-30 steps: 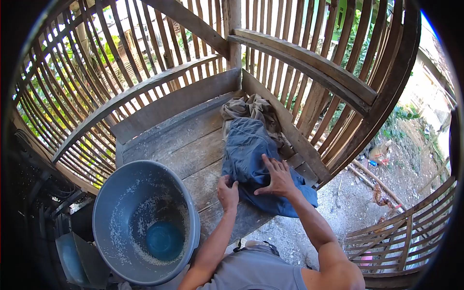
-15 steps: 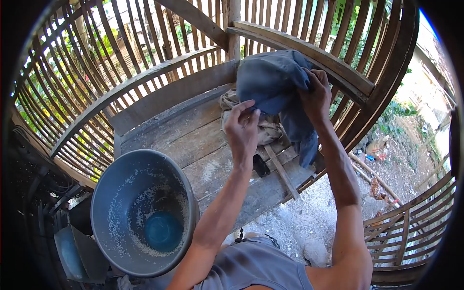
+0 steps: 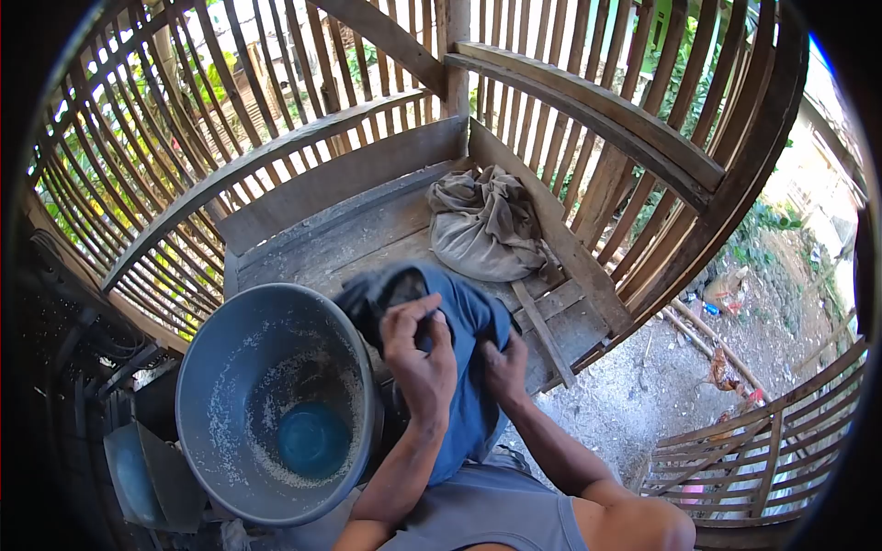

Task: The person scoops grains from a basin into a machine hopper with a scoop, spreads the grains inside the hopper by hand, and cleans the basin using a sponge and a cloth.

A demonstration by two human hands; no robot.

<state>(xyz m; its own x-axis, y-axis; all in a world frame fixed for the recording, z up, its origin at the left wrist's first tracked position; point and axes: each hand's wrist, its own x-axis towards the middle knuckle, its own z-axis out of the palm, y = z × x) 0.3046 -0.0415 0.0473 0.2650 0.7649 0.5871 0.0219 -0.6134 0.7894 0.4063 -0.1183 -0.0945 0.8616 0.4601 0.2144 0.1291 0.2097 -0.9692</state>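
Observation:
A blue-grey cloth garment (image 3: 469,317) is bunched close to the body, just right of the large grey bucket. My left hand (image 3: 418,358) pinches its upper left edge, with thumb and fingers closed together. On its right side my right hand (image 3: 505,367) grips the fabric, the fingers partly hidden by a fold. Scattered white grains cling inside the bucket (image 3: 216,376), and a round blue bowl (image 3: 313,440) lies at its bottom. Beyond the garment, a beige cloth sack (image 3: 487,225) rests crumpled on the wooden platform (image 3: 344,243).
Slatted wooden railings (image 3: 588,101) enclose the platform. A loose wooden stick (image 3: 544,335) lies at its right. Below on the right are whitish ground, poles and a reddish-brown chicken (image 3: 721,367). A metal container (image 3: 152,477) stands left of the bucket.
Both hands have brought the garment down and toward the body, from above the sack to beside the bucket. The beige sack is now uncovered.

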